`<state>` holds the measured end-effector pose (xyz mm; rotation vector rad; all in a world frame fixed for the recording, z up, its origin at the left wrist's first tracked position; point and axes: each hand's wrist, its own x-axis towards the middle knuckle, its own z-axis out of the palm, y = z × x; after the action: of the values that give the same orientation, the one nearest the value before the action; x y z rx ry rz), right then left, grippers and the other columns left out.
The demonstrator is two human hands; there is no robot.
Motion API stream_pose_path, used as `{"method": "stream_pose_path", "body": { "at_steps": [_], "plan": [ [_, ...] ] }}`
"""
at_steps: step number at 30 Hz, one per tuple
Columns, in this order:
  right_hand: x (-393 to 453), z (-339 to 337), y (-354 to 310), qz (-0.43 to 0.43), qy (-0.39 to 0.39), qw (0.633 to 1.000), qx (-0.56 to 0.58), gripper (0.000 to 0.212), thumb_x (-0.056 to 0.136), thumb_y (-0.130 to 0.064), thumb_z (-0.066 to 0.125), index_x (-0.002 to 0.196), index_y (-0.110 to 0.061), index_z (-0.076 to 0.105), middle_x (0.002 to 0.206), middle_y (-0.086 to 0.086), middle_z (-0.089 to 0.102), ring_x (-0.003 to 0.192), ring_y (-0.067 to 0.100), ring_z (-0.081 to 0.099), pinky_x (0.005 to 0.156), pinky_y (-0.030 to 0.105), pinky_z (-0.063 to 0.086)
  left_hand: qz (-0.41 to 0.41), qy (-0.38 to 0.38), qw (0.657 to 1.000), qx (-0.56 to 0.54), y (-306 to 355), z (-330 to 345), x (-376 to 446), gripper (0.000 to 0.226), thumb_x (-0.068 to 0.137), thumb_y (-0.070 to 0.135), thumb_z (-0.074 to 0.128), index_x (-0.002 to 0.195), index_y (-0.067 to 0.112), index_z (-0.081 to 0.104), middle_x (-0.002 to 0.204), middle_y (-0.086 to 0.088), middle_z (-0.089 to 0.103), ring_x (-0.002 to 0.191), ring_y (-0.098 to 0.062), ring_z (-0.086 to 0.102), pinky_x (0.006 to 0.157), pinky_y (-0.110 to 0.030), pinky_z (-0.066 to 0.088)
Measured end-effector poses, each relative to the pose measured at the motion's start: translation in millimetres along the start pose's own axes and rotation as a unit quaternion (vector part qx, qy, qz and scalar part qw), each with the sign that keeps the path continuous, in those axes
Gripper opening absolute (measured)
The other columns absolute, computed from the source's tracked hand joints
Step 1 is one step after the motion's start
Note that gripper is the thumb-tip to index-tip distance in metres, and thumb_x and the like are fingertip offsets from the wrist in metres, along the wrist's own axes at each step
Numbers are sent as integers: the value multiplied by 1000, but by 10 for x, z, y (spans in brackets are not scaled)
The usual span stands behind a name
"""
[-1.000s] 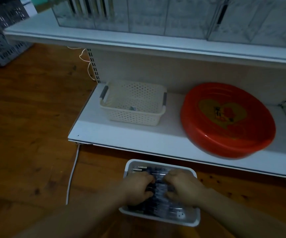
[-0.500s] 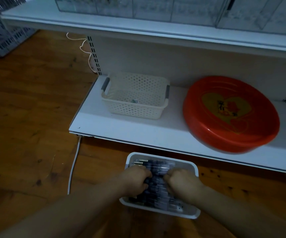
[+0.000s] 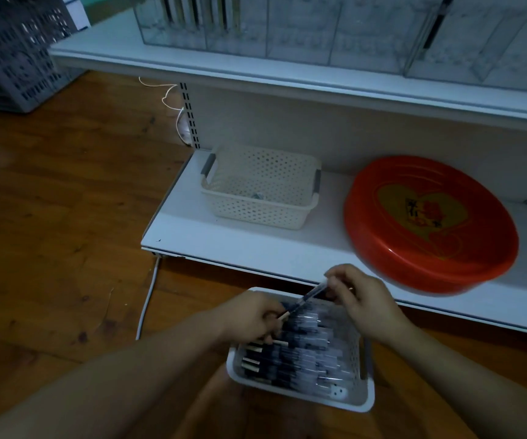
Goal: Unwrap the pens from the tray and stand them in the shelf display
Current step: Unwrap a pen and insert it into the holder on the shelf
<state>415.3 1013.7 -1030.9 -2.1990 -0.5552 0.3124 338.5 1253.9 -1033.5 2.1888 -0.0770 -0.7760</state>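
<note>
Hands risen since earlier: left hand point(image 3: 252, 316) and right hand point(image 3: 362, 296) pinch slim wrapped pen point(image 3: 303, 301) above white tray point(image 3: 363, 397).

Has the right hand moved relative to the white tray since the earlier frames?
Yes. The right hand has lifted off the pens toward the white tray's far rim, pinching one pen.

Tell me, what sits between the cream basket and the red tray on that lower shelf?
Nothing: in the head view, the stretch of white lower shelf between the cream basket and the red tray is bare.
</note>
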Motion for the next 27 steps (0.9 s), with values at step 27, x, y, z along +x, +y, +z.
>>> {"method": "stream_pose_path", "body": {
  "at_steps": [27],
  "plan": [
    [782,-865,-2385,-234,234,935,126,51,91,-19,74,135,-35,54,86,-10,67,84,8,69,80,33,59,244,386,867,-198,1157,-1358,-601,12,100,16,59,99,26,65,86,0,75,84,-14,72,81,-30,58]
  ]
}}
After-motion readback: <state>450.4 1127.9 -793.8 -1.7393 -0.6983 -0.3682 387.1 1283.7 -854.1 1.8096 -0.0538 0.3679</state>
